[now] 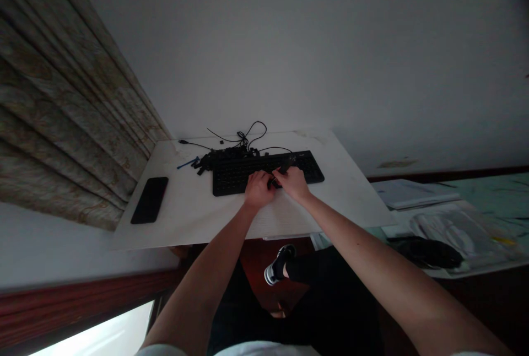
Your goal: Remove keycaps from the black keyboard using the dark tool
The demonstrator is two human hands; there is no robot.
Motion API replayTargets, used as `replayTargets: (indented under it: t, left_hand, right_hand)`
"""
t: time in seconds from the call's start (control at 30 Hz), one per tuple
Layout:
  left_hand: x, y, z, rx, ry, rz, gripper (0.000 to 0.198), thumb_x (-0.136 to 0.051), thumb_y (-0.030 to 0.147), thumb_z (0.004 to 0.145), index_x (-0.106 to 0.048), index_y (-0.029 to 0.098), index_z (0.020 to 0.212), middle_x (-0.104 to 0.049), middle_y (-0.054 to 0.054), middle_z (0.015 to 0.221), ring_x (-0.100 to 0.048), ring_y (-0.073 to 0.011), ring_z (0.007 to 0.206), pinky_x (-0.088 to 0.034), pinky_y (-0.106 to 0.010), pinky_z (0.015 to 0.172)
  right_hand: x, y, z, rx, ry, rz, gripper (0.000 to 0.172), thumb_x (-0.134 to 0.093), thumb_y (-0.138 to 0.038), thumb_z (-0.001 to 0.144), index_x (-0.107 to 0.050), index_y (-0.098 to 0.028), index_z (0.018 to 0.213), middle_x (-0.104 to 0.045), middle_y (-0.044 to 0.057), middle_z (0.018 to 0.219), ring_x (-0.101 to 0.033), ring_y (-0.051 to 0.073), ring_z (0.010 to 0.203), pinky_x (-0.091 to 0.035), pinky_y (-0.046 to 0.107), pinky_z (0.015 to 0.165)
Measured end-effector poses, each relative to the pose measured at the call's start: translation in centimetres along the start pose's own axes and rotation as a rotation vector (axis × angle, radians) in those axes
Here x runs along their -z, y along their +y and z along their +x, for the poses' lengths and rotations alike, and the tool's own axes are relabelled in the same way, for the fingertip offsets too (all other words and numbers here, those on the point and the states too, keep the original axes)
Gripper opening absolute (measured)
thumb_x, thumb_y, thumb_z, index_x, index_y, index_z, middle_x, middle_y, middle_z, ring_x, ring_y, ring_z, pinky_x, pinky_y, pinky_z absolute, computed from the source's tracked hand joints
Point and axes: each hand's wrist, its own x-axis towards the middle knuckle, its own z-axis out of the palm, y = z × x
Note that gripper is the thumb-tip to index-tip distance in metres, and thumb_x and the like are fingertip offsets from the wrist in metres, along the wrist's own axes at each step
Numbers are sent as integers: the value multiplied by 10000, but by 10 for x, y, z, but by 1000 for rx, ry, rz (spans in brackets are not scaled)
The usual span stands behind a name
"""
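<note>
You're right on the keyboard (pixel 235 181), both hands in close together over its middle. Your left hand (pixel 259 189) sits toward the near edge of the keyboard, and your right hand (pixel 292 183) sits just to its right, so that's the hand nearer the keyboard's right end. Your fingers (pixel 279 175) curl down until the two hands almost meet, and a small dark piece (pixel 273 182) shows right between them, against the keys.

Is it pinched? I can't tell from here. Your fingers crowd around it, so you may be holding it or only closing around it. The grip on both sides looks narrow, nowhere near wide open.

Now the lie of it: the keyboard's long axis runs left to right across your view, rising a touch to the right, and your forearms come in from below at a slant on either side.

Just beyond the keyboard's far left edge sits a heap of small black pieces (pixel 225 155), with a tangled black cable (pixel 248 135) looping up behind it. Off the keyboard's left end lie a blue stick (pixel 187 163) and, further left, a black phone (pixel 149 200), both on the white desk (pixel 185 229).
</note>
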Motion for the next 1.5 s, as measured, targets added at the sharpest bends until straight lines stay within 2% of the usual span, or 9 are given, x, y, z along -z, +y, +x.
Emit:
replayTargets:
  t: [0.1, 0.2, 0.43, 0.6, 0.8, 1.0, 1.07, 1.23, 1.5]
  left_hand:
    - [0, -1, -1, 2, 15, -1, 245, -620, 194, 841, -649, 190, 1084, -670, -85, 1080, -597, -261, 1083, -462, -416, 987]
    - [1, -1, -1, 0, 17, -1, 239, -620, 192, 841, -644, 192, 1078, -673, -81, 1070, -600, -260, 1078, -460, -418, 989]
    - [3, 1, 0, 5, 20, 7, 186, -617, 188, 839, -651, 189, 1021, -678, -82, 1045, -606, -261, 1055, -467, -415, 975]
    - [2, 1, -1, 4, 29, 5, 177, -609, 187, 845, -647, 192, 1018, -677, -82, 1038, -607, -263, 1059, -470, -418, 971]
    - [-1, -1, 0, 7, 31, 12, 173, -620, 190, 840, -652, 184, 1010, -672, -90, 1023, -606, -267, 1060, -474, -419, 971]
    - [-4, -4, 1, -5, 39, 1, 153, -623, 216, 881, -665, 178, 1023, -678, -88, 1033, -602, -260, 1055, -472, -420, 974]
    - [-6, -6, 1, -14, 27, -18, 147, -626, 221, 898, -669, 175, 1030, -679, -87, 1030, -601, -253, 1055, -474, -411, 971]
    - [-8, -11, 3, -37, 0, -34, 140, -597, 224, 947, -682, 175, 1046, -677, -81, 1023, -597, -233, 1051, -472, -383, 964]
    - [-9, -10, 3, -43, -61, 106, 284, -536, 291, 991, -618, 163, 1232, -646, -102, 1087, -559, -262, 1095, -445, -395, 959]
  right_hand:
    - [-3, -2, -4, -36, 70, -62, 334, -601, -365, 926, -760, -138, 738, -756, 121, 744, -742, 220, 755, -511, 238, 680]
    - [-1, -6, 0, -53, 86, -70, 321, -621, -375, 907, -766, -137, 747, -754, 123, 741, -740, 225, 767, -520, 246, 702]
    - [4, -8, 9, -95, 16, -49, 343, -612, -380, 915, -758, -120, 746, -741, 136, 721, -736, 233, 748, -532, 263, 680]
    - [5, -11, 14, -47, -46, -32, 284, -642, -341, 910, -758, -125, 766, -747, 131, 748, -742, 230, 782, -543, 266, 715]
    - [1, -3, 16, -33, -88, 193, 122, -698, -245, 872, -764, -144, 889, -768, 93, 818, -746, 199, 779, -573, 249, 728]
    - [-2, 14, 15, -54, -159, 474, 101, -671, -197, 877, -745, -135, 909, -765, 62, 816, -737, 174, 725, -601, 255, 672]
    - [-2, 16, 14, -13, -164, 445, 107, -668, -202, 879, -750, -138, 906, -764, 57, 808, -737, 173, 729, -596, 252, 683]
    - [0, 9, 12, 145, -99, 186, 125, -655, -199, 882, -770, -151, 882, -769, 64, 804, -742, 189, 773, -553, 240, 722]
    - [3, -4, 10, 204, -69, -37, 180, -618, -226, 924, -780, -161, 877, -777, 81, 849, -744, 197, 832, -516, 229, 726]
